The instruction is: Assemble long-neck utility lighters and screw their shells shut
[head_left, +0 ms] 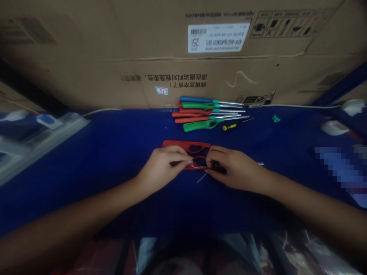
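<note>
Two red plastic shell halves, shaped like those of a long-nosed lighter, lie on the blue table before me. The farther shell half [186, 144] shows its finger loop. Over the nearer shell half [200, 167], my left hand [163, 166] is closed in a pinch at the end of thin white wires [197, 165]. At the right end of the same shell, my right hand [233, 168] has its fingers curled together; they hide what they grip. A thin clear tube [201, 178] sticks out below the right fingertips.
Several green, red and blue long-nosed lighters [200, 105] lie beyond my hands. Beside them is a yellow-and-black screwdriver [231, 126]. A green scrap [275, 118] lies farther right. Cardboard [100, 76] stands along the back, with a white cable [100, 110] at its foot.
</note>
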`<state>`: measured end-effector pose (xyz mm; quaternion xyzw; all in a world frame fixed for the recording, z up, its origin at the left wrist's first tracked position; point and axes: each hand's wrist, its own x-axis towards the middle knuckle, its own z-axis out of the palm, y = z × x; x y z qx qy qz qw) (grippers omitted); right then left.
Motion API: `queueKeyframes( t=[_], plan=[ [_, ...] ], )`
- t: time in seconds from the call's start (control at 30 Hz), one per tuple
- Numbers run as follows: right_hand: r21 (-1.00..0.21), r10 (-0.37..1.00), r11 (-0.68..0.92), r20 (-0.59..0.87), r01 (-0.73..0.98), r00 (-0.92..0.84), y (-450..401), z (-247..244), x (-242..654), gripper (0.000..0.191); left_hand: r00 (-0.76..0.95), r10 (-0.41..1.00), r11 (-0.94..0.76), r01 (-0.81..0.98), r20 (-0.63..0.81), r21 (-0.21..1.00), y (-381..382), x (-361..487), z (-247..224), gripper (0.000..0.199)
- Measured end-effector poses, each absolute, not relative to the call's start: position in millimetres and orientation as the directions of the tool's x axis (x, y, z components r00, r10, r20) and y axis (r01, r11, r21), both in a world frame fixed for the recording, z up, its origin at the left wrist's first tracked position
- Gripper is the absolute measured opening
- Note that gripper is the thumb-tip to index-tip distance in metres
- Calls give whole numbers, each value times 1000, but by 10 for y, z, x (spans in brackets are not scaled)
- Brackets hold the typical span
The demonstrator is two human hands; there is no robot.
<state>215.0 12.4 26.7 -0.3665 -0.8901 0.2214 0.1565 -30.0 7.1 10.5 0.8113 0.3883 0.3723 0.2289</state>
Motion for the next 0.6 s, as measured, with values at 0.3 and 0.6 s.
queueKeyframes(
  t=[0.3, 0.6],
  plan=[
    [-470, 722, 645, 118, 602, -681, 112, 271, 2145, 9, 464, 767, -641, 520, 443, 565, 54, -290, 137, 13],
    [-469, 715, 653, 124, 595, -688, 114, 272, 2150, 8, 540, 719, -694, 596, 438, 405, 53, -390, 173, 13]
  ],
)
